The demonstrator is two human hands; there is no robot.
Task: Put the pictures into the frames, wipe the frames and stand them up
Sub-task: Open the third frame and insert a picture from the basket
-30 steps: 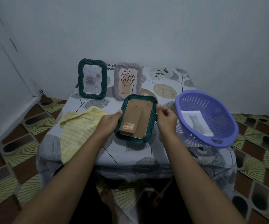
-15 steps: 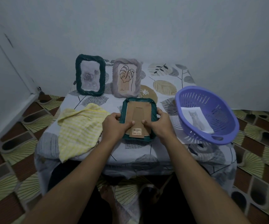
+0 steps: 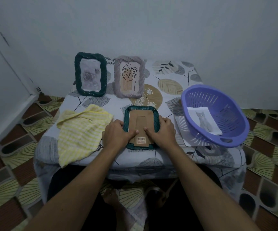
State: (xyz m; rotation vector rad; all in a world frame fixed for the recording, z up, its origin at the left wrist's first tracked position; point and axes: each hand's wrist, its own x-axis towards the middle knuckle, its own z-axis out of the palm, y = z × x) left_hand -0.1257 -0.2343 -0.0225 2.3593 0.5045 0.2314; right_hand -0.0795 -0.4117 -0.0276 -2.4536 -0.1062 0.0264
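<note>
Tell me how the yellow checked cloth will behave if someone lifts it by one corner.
The yellow cloth would probably go limp and hang, since it lies in soft folds and droops over the table edge. It looks thin, so it is likely light. Pushed, it would probably bunch up rather than slide flat.

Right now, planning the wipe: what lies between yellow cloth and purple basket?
Head view: the face-down green frame, gripped by left hand and right hand, plus a paper sheet.
</note>
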